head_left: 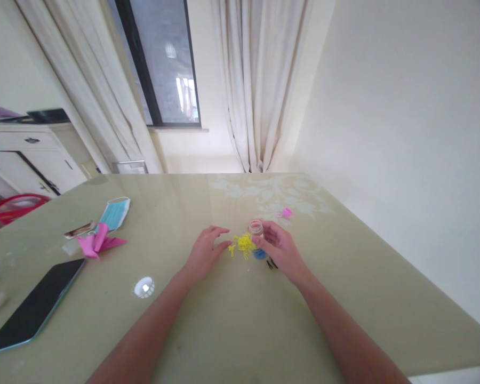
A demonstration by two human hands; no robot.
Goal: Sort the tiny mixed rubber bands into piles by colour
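Observation:
My right hand (279, 246) is wrapped around a small clear glass jar (256, 228), which stands upright with its open mouth up. Something blue (260, 254) shows at the jar's lower part; whether it lies inside or behind the glass I cannot tell. Against the jar's left side lies a small heap of thin yellow pieces (245, 243), with a few loose ones at its edge. Just left of the heap, my left hand (208, 249) hovers with thumb and fingers apart, holding nothing. Small black pieces (271, 264) lie beneath my right hand.
A small pink item (287, 213) lies beyond the jar. On the left are a pink folded-paper piece (100, 242), a blue face mask (115, 214) and a dark tablet (36, 304). A round shiny object (144, 287) sits near my left forearm. The wall borders the table's right side.

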